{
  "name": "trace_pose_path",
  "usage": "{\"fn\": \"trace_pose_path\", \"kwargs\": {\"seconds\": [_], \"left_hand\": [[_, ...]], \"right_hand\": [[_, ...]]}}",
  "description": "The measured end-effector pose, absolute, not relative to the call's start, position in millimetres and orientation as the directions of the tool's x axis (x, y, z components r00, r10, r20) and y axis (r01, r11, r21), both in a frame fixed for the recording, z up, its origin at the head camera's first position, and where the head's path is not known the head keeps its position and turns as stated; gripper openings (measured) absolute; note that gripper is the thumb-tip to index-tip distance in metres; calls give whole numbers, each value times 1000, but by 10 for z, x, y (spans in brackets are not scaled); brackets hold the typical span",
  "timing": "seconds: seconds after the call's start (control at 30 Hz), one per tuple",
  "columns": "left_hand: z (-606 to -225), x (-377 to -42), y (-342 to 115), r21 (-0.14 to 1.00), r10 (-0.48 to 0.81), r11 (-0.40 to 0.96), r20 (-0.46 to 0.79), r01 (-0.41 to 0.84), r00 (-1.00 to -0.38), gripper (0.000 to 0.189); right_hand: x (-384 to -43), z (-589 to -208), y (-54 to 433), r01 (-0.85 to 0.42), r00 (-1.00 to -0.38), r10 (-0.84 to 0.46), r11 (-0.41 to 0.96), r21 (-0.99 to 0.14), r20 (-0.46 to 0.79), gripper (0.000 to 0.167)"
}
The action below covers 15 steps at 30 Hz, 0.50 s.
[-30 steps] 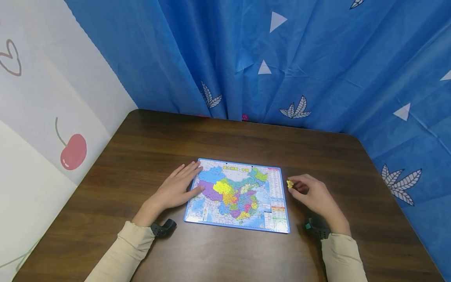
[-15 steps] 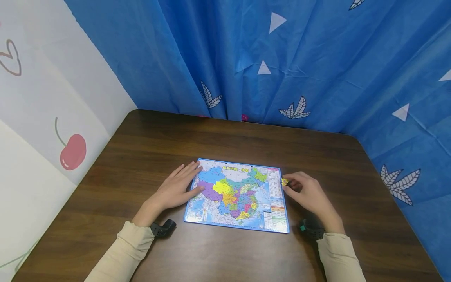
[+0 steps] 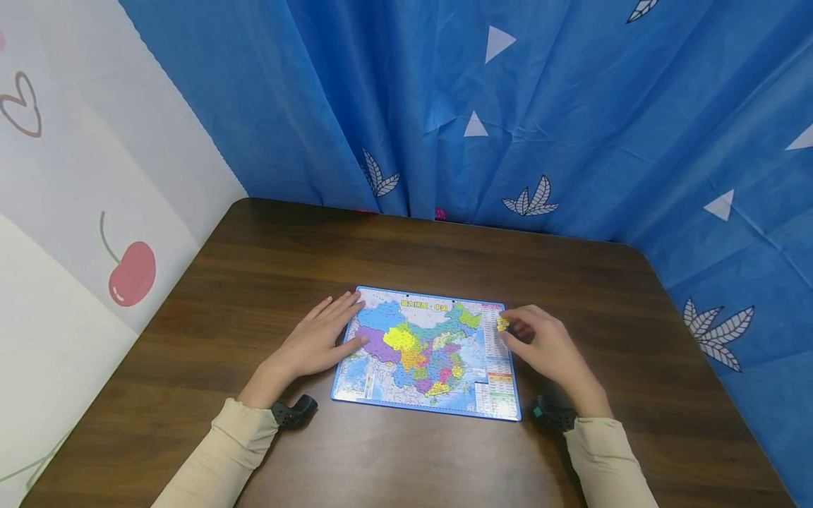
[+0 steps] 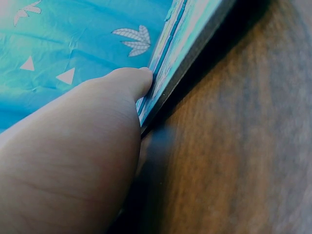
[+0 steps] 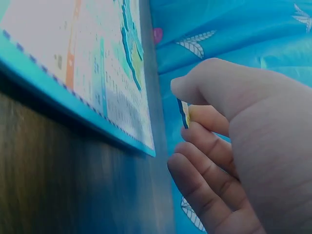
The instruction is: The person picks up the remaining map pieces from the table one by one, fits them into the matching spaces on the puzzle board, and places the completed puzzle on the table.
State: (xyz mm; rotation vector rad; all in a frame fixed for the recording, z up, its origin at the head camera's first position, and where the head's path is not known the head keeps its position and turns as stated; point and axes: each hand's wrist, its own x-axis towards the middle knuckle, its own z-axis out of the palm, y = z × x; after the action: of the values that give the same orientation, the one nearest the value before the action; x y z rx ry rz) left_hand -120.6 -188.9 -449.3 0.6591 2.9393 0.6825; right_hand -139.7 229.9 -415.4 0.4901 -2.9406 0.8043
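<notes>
A map puzzle board (image 3: 406,406) with a blue border and many coloured regions lies flat on the table. My left hand (image 3: 320,339) rests on its left edge with fingers spread straight; in the left wrist view the thumb (image 4: 131,83) touches the board's surface (image 4: 183,46). Between thumb and fingers my right hand (image 3: 546,346) pinches a small yellow puzzle piece (image 3: 502,323), held over the board's upper right edge. Seen from the right wrist, the thin piece (image 5: 184,113) stands on edge in the pinch, apart from the board (image 5: 117,117).
The brown wooden table (image 3: 419,458) extends around the board on every side. A blue curtain (image 3: 394,92) hangs behind its far edge, and a white printed cloth (image 3: 70,176) hangs at the left. Dark wrist devices sit under both wrists.
My right hand has moved left with the yellow puzzle piece, from beside the board to over its right edge. The left hand and the board have stayed in place.
</notes>
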Motion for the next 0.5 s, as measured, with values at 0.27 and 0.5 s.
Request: {"fn": "trace_pose_path", "kwargs": {"seconds": [0.27, 0.5], "left_hand": [[-4489, -1207, -1887, 433, 417, 810, 47, 395, -908, 77], [-4484, -1199, -1891, 430, 417, 813, 41, 393, -908, 77]], "right_hand": [[-1381, -4158, 2192, -351, -936, -318, 801, -485, 153, 37], [-1364, -4170, 2110, -389, -921, -345, 789, -476, 180, 36]]}}
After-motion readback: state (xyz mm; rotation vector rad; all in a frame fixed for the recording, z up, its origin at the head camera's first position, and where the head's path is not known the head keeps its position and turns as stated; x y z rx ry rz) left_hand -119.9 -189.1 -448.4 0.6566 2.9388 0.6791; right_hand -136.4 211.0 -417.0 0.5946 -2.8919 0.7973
